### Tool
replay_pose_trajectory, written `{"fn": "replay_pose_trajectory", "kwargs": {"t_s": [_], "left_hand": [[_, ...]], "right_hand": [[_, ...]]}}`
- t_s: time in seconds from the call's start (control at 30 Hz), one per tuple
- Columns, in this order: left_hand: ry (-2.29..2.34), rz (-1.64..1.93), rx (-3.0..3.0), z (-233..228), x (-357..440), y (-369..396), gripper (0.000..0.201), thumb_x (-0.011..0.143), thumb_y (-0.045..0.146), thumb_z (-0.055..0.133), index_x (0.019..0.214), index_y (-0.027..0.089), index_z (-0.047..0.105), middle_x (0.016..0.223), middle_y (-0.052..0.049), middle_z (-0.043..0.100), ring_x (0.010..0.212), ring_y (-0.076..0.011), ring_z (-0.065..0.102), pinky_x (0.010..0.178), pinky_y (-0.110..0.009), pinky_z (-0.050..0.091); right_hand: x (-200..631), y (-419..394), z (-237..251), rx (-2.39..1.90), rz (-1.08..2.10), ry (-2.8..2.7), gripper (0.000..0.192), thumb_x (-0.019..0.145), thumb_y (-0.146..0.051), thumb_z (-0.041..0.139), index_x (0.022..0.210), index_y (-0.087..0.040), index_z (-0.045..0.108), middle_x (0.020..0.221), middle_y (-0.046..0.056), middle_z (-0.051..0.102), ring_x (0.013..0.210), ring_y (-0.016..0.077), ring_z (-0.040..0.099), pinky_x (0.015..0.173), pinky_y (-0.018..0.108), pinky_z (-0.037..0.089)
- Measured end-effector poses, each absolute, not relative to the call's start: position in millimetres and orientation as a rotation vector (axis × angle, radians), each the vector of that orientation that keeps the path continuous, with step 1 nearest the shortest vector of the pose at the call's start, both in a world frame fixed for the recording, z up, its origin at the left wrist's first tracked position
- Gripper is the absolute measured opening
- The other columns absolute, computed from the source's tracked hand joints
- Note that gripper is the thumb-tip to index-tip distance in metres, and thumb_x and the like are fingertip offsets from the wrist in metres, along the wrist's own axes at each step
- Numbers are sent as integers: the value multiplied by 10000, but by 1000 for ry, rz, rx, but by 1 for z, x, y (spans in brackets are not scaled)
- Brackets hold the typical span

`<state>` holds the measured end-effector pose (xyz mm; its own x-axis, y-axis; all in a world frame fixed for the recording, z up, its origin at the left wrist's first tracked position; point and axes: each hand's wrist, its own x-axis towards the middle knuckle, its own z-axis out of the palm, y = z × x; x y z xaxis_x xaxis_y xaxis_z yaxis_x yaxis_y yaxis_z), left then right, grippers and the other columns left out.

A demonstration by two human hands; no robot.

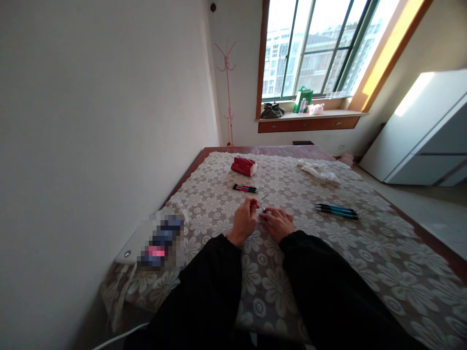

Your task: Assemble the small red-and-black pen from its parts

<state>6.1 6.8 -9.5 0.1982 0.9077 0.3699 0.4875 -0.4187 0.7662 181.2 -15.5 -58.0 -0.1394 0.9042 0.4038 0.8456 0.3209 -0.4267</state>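
— What have we got in our hands?

— Our left hand pinches a slim red pen part, thin tip pointing up and to the right. Our right hand curls closed around a small silvery piece, too tiny to tell its shape. Both hands rest low on the lace cloth, fingertips nearly touching, black sleeves behind them.

— And around the grip?

— Just beyond the left hand lie slender red-and-black pens, side by side. Farther past those sits a blocky red pouch with a pale end. Well to the right of the right hand lie smooth teal pens, also parallel. Beyond them, a crumpled white cloth, soft and folded.

— The surface?

— The lace is beige with raised white daisy shapes, over dark wood edges. To the left of the grip, a flat white device lies near the wall.
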Motion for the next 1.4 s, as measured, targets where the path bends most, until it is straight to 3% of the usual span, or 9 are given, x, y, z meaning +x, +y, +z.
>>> {"fn": "replay_pose_trajectory", "kwargs": {"t_s": [0.13, 0.23, 0.37, 0.47, 0.67, 1.1, 1.4], "left_hand": [[1305, 1123, 2009, -11, 6, 8, 161, 1022, 220, 435, 1142, 228, 543, 960, -28, 729, 881, -180, 680, 792, -299, 488], [1314, 1098, 2016, -13, 6, 9, 167, 1013, 216, 457, 1150, 235, 550, 951, -21, 735, 885, -178, 686, 787, -291, 487], [1292, 1040, 2032, -15, 7, 9, 161, 992, 202, 487, 1125, 229, 574, 944, -20, 746, 865, -182, 694, 773, -293, 493], [1232, 996, 2065, -16, 7, 8, 151, 982, 203, 499, 1096, 223, 597, 936, -21, 748, 854, -181, 694, 772, -293, 496], [1200, 896, 2093, -16, 7, 6, 177, 980, 229, 503, 1085, 219, 646, 963, -27, 759, 871, -185, 699, 764, -285, 503], [1187, 887, 2114, -16, 8, 6, 202, 965, 210, 507, 1100, 214, 656, 944, -23, 759, 862, -188, 695, 762, -289, 496], [1151, 904, 2105, -16, 9, 7, 208, 959, 197, 504, 1102, 215, 654, 943, -15, 757, 854, -177, 691, 750, -280, 493]], "right_hand": [[190, -10, -60, -1562, 180, -1975, 134, 840, -212, 615, 907, -264, 718, 1015, 73, 729, 1006, 279, 629, 890, 423, 469], [198, -3, -60, -1465, 335, -1715, 250, 771, -161, 595, 978, -267, 687, 893, 45, 715, 830, 221, 652, 786, 364, 514], [205, 2, -53, -1261, 672, -1179, 348, 734, -334, 677, 1073, -256, 674, 865, 17, 697, 623, 158, 648, 643, 336, 550], [208, 3, -44, -1062, 861, -872, 401, 639, -435, 798, 960, -242, 656, 836, 11, 711, 685, 174, 700, 654, 329, 585], [207, 0, -37, -926, 900, -706, 469, 572, -446, 899, 886, -259, 605, 881, 27, 759, 752, 189, 724, 600, 299, 604], [211, 1, -37, -865, 804, -585, 471, 554, -375, 908, 895, -252, 607, 878, 10, 758, 770, 176, 729, 623, 281, 613], [199, 0, -45, -916, 911, -692, 471, 558, -416, 914, 870, -244, 606, 858, 14, 763, 786, 183, 729, 641, 297, 624]]}}
